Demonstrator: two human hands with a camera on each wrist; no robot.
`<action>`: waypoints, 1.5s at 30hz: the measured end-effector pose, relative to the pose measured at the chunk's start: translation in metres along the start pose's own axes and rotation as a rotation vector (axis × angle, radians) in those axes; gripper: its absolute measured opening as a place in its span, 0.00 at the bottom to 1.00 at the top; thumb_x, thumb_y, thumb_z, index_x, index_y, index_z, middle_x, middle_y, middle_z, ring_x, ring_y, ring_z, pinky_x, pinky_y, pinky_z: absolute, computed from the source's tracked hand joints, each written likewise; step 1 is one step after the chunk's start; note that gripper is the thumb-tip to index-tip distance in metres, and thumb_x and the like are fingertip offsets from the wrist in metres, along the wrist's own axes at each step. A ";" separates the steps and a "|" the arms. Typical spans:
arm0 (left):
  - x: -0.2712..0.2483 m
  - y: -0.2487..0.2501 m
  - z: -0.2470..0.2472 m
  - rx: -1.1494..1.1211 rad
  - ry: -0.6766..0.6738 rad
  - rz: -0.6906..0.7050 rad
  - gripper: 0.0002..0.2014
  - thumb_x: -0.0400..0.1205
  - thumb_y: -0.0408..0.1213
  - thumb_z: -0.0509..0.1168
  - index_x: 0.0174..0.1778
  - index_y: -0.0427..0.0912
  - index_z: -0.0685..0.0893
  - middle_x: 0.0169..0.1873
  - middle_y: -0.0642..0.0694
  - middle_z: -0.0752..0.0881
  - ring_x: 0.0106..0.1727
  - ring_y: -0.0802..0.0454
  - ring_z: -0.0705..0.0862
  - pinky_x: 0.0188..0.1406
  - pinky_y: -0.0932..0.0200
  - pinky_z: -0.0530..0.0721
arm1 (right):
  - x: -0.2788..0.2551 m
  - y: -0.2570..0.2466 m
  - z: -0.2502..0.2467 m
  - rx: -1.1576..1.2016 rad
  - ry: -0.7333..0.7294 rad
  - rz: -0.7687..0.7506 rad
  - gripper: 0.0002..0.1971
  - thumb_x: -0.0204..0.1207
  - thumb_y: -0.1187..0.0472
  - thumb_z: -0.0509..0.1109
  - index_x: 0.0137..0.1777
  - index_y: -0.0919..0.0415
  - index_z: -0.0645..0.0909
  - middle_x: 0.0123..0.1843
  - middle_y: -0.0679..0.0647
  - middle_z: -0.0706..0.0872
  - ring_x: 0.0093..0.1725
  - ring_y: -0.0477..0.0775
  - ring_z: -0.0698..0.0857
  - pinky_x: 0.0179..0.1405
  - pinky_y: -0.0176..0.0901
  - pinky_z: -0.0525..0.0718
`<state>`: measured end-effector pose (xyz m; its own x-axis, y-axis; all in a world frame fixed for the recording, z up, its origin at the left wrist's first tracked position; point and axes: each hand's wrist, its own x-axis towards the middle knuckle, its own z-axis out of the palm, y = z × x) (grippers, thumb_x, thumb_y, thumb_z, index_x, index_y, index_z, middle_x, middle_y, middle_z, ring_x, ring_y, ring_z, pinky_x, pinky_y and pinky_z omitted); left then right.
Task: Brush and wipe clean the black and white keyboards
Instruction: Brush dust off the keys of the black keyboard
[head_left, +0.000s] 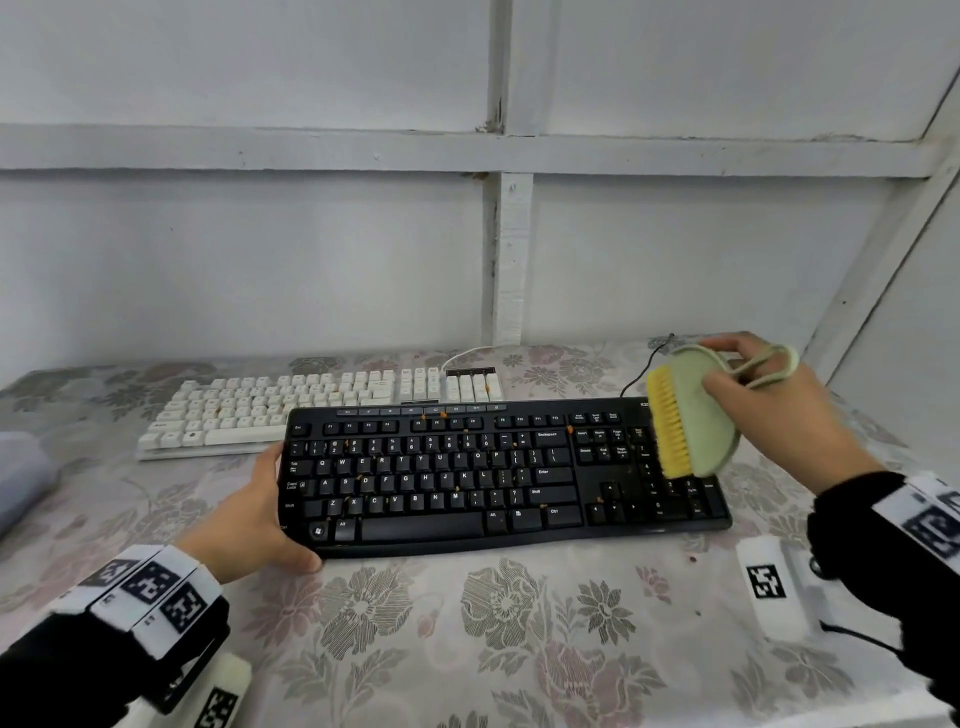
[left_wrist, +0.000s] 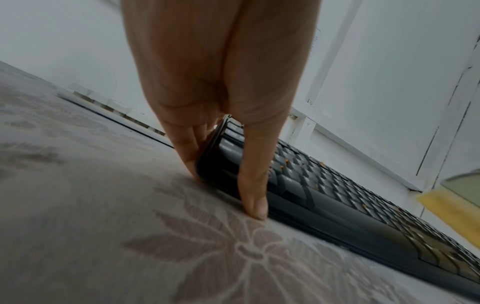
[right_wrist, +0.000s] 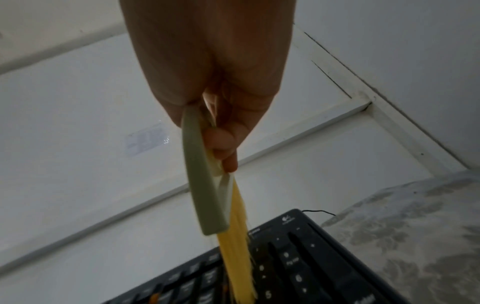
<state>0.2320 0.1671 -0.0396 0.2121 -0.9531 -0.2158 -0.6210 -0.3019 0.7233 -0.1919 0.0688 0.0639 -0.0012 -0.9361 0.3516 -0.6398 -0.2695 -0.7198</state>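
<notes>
Two hands share the black keyboard (head_left: 498, 475) lying lengthwise on the desk (head_left: 467, 623): left hand (head_left: 254, 525) grips its left end; right hand (head_left: 763, 410), fingers curled round the brush (head_left: 693, 415), poises bristles leftward above the number-pad end.

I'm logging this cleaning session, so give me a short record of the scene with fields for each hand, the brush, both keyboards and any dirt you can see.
left hand: left hand holds the left end of the black keyboard, steadying it on the table
right hand: right hand holds the brush by its green back and loop
brush: yellow bristles face left, over the number pad end
black keyboard: nearest the person, on the floral tablecloth
white keyboard: white keyboard lies behind, untouched
dirt: orange crumbs scattered among the black keys
</notes>
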 end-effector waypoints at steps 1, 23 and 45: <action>0.000 0.000 0.000 0.002 0.002 -0.002 0.66 0.54 0.26 0.83 0.78 0.57 0.44 0.49 0.49 0.85 0.50 0.48 0.85 0.58 0.50 0.80 | 0.004 0.001 0.005 0.006 0.000 0.004 0.13 0.76 0.67 0.64 0.58 0.54 0.81 0.47 0.54 0.85 0.39 0.40 0.80 0.30 0.34 0.73; -0.006 0.007 -0.001 0.042 0.002 0.006 0.65 0.57 0.27 0.83 0.79 0.53 0.44 0.49 0.55 0.81 0.50 0.52 0.82 0.52 0.58 0.76 | 0.007 -0.016 0.012 0.086 0.004 -0.024 0.13 0.78 0.68 0.63 0.59 0.55 0.79 0.41 0.46 0.82 0.37 0.38 0.78 0.22 0.20 0.74; -0.012 0.014 -0.002 0.041 -0.015 0.000 0.64 0.58 0.27 0.82 0.79 0.53 0.43 0.48 0.54 0.82 0.48 0.53 0.83 0.51 0.59 0.76 | 0.006 -0.014 0.012 0.079 0.015 -0.022 0.15 0.78 0.67 0.63 0.63 0.56 0.80 0.47 0.54 0.83 0.38 0.39 0.80 0.26 0.24 0.76</action>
<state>0.2220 0.1742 -0.0253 0.2009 -0.9532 -0.2258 -0.6513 -0.3021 0.6961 -0.1743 0.0645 0.0687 0.0001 -0.9263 0.3767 -0.5775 -0.3076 -0.7562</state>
